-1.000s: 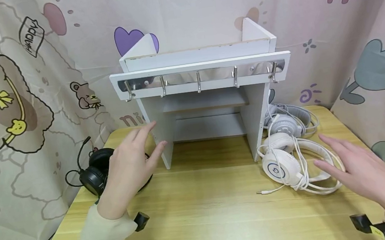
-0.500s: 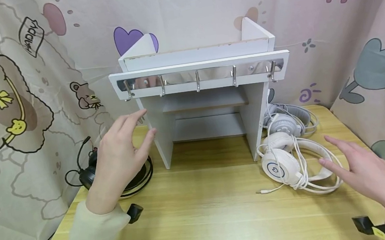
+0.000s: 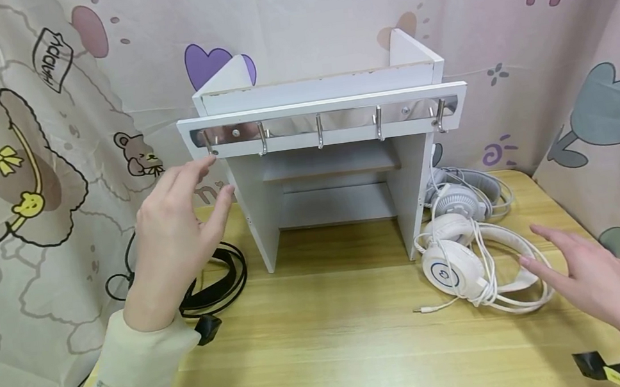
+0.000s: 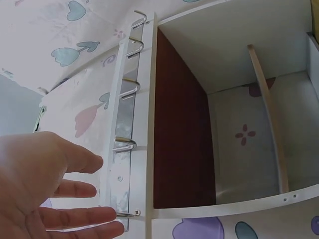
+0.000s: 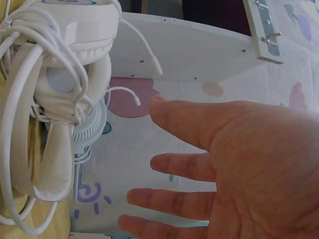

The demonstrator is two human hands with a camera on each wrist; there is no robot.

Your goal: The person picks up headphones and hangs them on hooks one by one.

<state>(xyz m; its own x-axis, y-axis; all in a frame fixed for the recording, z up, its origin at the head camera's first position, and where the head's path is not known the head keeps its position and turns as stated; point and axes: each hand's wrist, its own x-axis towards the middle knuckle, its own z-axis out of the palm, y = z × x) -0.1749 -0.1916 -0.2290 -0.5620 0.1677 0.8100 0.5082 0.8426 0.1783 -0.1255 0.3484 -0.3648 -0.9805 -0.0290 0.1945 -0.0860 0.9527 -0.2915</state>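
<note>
My left hand (image 3: 172, 233) is held in the air with fingers extended and thumb apart, just below the leftmost hook (image 3: 207, 143) of a white shelf unit (image 3: 320, 91). In the left wrist view, the fingertips of the left hand (image 4: 60, 189) come close to the hook rail (image 4: 121, 172); contact cannot be told. Black headphones (image 3: 214, 293) lie behind that hand, largely hidden by it. My right hand (image 3: 602, 283) hovers with spread fingers to the right of white headphones (image 3: 452, 271), holding nothing. Its bare palm (image 5: 259, 154) shows in the right wrist view.
Grey-white headphones (image 3: 456, 201) lie behind the white pair, beside the shelf's right panel (image 3: 420, 199). A loose white plug (image 3: 429, 309) points left on the wooden table (image 3: 330, 359). Printed cloth (image 3: 322, 11) surrounds the table at the back and sides.
My left hand has moved left and upward toward the leftmost hook, uncovering more of the coiled black cable. The right hand has shifted slightly to the right, away from the white headphones.
</note>
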